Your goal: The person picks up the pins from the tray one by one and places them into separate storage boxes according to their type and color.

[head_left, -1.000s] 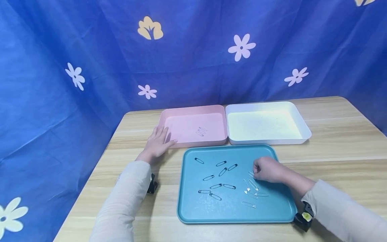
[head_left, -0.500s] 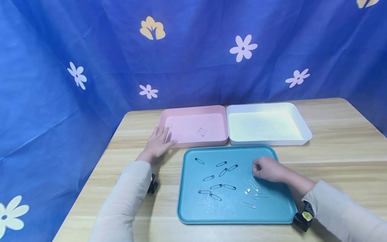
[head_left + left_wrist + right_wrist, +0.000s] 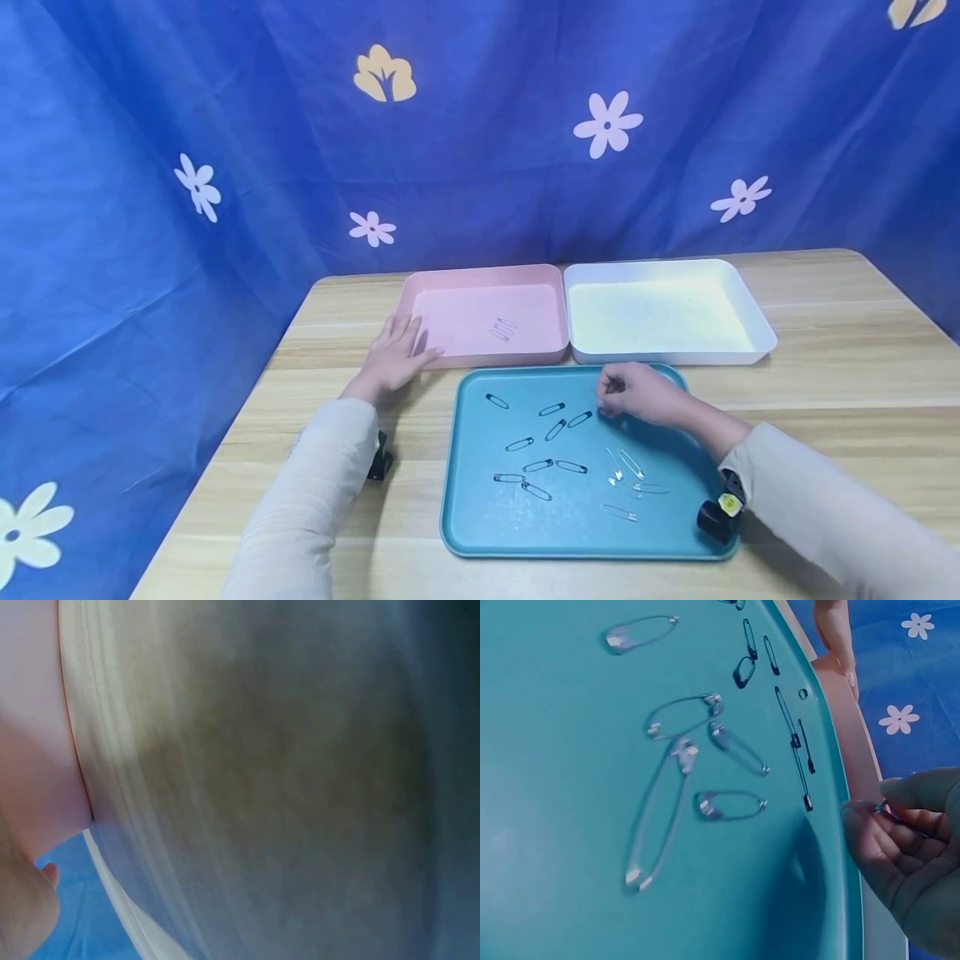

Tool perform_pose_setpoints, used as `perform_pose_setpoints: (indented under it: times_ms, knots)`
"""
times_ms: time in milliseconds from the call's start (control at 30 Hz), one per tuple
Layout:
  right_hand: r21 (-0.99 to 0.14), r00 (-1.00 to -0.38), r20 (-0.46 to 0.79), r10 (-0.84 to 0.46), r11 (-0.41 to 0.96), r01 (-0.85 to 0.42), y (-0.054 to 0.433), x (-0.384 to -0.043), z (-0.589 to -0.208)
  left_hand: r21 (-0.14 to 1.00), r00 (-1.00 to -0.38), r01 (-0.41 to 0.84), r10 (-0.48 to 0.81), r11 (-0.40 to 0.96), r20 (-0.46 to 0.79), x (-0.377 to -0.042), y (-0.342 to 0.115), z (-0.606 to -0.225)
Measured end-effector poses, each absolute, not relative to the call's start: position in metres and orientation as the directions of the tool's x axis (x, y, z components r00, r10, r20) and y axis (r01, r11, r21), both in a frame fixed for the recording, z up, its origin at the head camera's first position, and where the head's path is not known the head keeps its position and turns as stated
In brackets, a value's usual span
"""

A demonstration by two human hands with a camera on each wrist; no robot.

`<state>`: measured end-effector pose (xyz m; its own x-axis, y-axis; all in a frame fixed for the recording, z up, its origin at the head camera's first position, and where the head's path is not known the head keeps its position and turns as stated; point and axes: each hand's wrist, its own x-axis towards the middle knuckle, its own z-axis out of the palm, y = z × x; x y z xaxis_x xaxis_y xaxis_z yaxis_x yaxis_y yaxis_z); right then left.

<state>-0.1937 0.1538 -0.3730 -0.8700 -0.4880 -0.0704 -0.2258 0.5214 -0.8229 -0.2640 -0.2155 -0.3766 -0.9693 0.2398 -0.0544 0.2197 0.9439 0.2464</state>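
Between thumb and fingertips, my right hand (image 3: 641,393) pinches a safety pin (image 3: 880,806), mostly hidden by the fingers. That hand is over the upper right part of a teal tray (image 3: 480,527). Several silver safety pins (image 3: 684,756) lie loose on the tray's right side. On its left and middle are several black safety pins (image 3: 808,802). My left hand (image 3: 386,358) rests with spread fingers at the left front corner of a pink tray (image 3: 450,315). A few safety pins (image 3: 502,330) lie inside the pink tray.
A white tray (image 3: 660,308) stands right of the pink one, both behind the teal tray. All sit on a wooden table (image 3: 840,375). A blue flowered curtain (image 3: 480,125) hangs behind and at the left.
My right hand has picked a silver safety pin from the teal tray and moved up and left with it. My left hand stays at the pink tray's corner.
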Motion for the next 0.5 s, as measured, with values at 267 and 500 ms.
perform_pose_setpoints:
  times_ms: [267, 500]
  knots:
    - [-0.888, -0.895, -0.076, -0.440, 0.439, -0.140, 0.131, -0.210, -0.367, 0.263, -0.970, 0.213, 0.235, 0.941, -0.057, -0.263, -0.216, -0.377]
    - [-0.924, -0.936, 0.000, -0.352, 0.357, -0.135, 0.116, -0.228, -0.362, 0.266, -0.969, 0.215, 0.238, 0.940, -0.058, -0.262, -0.216, -0.375]
